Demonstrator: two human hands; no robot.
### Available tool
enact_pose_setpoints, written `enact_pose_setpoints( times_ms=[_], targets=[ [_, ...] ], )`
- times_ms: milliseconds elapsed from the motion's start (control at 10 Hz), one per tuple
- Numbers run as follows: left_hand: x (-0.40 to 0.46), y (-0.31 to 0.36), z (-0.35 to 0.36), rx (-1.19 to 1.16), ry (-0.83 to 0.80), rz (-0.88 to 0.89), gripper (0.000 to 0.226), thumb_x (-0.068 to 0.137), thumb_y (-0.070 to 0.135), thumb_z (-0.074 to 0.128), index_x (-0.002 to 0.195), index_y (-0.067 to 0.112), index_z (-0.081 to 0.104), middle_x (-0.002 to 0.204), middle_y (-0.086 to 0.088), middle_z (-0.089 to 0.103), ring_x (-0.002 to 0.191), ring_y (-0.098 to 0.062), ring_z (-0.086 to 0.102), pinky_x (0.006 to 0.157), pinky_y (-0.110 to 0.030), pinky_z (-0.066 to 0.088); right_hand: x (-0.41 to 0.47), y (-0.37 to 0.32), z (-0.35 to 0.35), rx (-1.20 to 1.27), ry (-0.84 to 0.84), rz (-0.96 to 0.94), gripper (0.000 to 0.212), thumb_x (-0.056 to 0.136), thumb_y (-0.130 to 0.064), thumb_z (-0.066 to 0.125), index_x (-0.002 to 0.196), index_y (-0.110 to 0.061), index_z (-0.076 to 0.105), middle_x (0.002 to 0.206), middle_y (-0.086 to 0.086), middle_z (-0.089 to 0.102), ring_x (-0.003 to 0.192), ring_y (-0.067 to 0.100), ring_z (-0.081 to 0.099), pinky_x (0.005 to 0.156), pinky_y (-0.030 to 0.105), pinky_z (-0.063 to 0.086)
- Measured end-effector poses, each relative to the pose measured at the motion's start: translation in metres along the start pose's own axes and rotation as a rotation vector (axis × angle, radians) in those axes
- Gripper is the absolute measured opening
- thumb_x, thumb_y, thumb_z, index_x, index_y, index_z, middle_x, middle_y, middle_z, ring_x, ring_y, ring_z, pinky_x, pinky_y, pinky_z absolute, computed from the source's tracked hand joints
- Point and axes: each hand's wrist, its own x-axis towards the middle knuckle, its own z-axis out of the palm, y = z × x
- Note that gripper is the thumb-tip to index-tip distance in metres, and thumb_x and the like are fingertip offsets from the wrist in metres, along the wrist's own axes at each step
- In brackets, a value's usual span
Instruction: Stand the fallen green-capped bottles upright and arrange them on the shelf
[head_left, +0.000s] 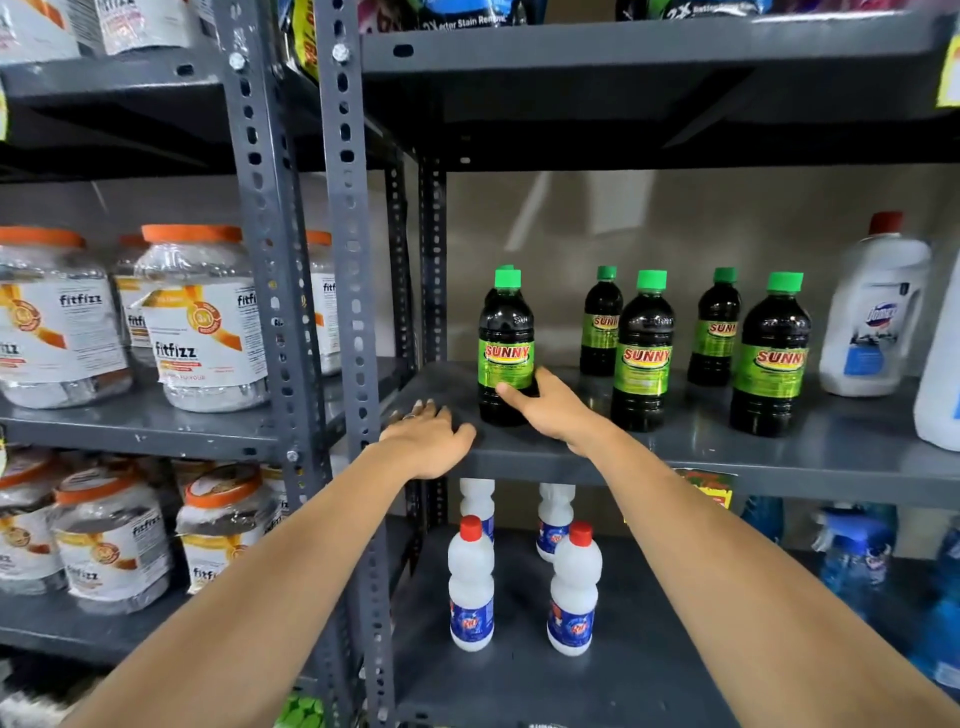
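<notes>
Several dark bottles with green caps and green SUNNY labels stand upright on the grey metal shelf (727, 447). My right hand (550, 408) grips the lower part of the leftmost front bottle (506, 332), thumb across its label; another green cap shows just behind it. Two more front bottles stand at the middle (644, 353) and right (771, 358), with two further back (601, 325) (716, 327). My left hand (428, 439) rests flat, palm down, on the shelf's front left corner, holding nothing.
White bleach jugs with red caps (878, 312) stand at the shelf's right end. Small white red-capped bottles (470, 582) fill the shelf below. Grey perforated uprights (350, 260) separate a left rack of orange-lidded fitfizz jars (202, 322). Another shelf hangs overhead.
</notes>
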Motion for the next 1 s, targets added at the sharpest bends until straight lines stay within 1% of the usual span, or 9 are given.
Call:
enact_pose_setpoints(
  times_ms=[600,700,800,900,1000],
  targets=[
    [-0.005,0.004,0.000,0.001,0.014,0.004,0.067,0.100,0.047,0.013,0.154,0.007,0.013,0.162,-0.015,0.003,0.149,-0.027,-0.001,0.119,-0.044,0.004,0.005,0.004,0.002,-0.035,0.008,0.011,0.062,0.091,-0.046,0.059,0.142,-0.017,0.039,0.144,0.004,0.052,0.130,0.023,0.048,0.095,0.030,0.036],
    [-0.004,0.002,0.000,0.003,0.024,0.005,0.067,0.100,0.047,0.013,0.154,0.007,0.012,0.162,-0.015,0.004,0.149,-0.027,-0.003,0.119,-0.045,0.004,0.007,0.004,0.003,0.008,0.003,0.054,0.073,0.084,-0.046,0.068,0.142,-0.016,0.036,0.142,0.004,0.053,0.131,0.023,0.049,0.098,0.033,0.039],
    [-0.002,0.002,0.000,0.012,0.034,0.004,0.066,0.100,0.045,0.013,0.155,0.008,0.009,0.162,-0.015,0.005,0.149,-0.027,-0.004,0.119,-0.044,0.004,0.001,-0.002,-0.001,0.071,0.015,0.076,0.091,0.076,-0.041,0.077,0.147,-0.013,0.027,0.143,0.005,0.052,0.132,0.023,0.048,0.101,0.034,0.039],
    [-0.003,0.005,0.002,-0.017,0.067,-0.024,0.064,0.101,0.043,0.014,0.154,0.007,0.011,0.161,-0.017,0.012,0.149,-0.029,0.001,0.120,-0.043,0.003,-0.010,-0.005,-0.003,0.160,0.082,0.046,0.103,0.078,-0.035,0.078,0.155,-0.013,0.013,0.155,0.010,0.039,0.140,0.024,0.039,0.112,0.038,0.035],
    [-0.010,0.008,0.002,-0.026,0.219,-0.047,0.058,0.101,0.041,0.024,0.143,0.001,0.031,0.143,-0.026,0.042,0.136,-0.037,0.034,0.117,-0.043,0.018,-0.040,-0.023,-0.020,0.351,0.146,-0.045,0.090,0.082,-0.026,0.075,0.153,-0.011,0.022,0.158,0.014,0.031,0.144,0.023,0.034,0.113,0.034,0.031]
  ],
)
